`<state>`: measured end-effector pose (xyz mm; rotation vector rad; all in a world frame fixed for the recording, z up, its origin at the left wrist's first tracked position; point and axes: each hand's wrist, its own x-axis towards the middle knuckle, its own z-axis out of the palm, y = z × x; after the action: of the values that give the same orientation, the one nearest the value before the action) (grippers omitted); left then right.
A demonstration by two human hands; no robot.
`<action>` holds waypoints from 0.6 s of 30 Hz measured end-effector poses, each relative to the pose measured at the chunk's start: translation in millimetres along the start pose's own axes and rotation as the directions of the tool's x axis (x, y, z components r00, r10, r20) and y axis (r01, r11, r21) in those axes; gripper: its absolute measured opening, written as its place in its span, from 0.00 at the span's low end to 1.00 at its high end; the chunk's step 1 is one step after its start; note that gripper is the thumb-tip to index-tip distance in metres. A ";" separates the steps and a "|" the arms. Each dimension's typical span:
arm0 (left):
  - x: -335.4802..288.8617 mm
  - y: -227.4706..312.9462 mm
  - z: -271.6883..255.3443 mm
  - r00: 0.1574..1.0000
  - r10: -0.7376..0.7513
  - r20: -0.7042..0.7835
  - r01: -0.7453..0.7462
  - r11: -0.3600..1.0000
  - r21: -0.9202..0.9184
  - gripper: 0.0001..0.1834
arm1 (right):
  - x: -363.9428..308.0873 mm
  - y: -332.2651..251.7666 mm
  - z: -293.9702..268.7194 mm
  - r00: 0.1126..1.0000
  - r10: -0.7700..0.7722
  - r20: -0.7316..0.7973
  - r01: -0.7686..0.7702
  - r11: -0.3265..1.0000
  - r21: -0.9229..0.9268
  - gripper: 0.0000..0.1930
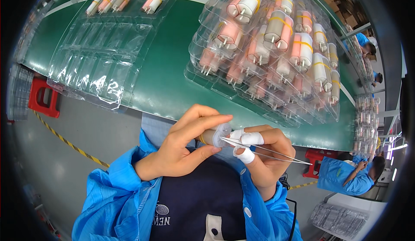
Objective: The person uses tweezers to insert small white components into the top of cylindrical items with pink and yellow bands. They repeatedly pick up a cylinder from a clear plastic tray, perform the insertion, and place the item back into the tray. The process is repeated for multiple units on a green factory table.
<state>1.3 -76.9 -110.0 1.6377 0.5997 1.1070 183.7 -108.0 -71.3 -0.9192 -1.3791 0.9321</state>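
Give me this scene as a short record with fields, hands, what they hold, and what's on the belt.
left hand: grips a small white-and-pink cylinder banded in yellow
right hand: holds thin metal tweezers, tip at the cylinder's end; white finger cots on thumb and forefinger
surface: green belt
upper right: stack of clear trays filled with pink and white cylinders
upper left: empty clear tray
floor: red stool
clothing: blue sleeves

white cylindrical part [219,134] | lying sideways, gripped at chest height | metal tweezers [263,151] | tips touching its end
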 end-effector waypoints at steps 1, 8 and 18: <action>0.3 0.1 0.0 1.000 -0.004 -0.003 0.004 1.000 -0.001 0.26 | 1.3 0.7 -0.6 1.000 -0.011 0.009 0.011 1.000 -0.012 0.08; 0.5 0.5 0.3 1.000 -0.009 -0.002 0.009 1.000 0.006 0.26 | 1.8 -0.4 0.8 1.000 -0.006 0.000 0.006 1.000 0.011 0.08; 0.5 1.4 -0.8 1.000 -0.017 -0.001 0.017 1.000 0.001 0.26 | -1.2 0.1 -2.7 0.998 0.058 -0.008 -0.058 0.998 0.037 0.08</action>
<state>0.6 -76.5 -108.5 1.6298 0.6136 1.0953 186.5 -109.1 -71.8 -0.9384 -1.3293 0.9928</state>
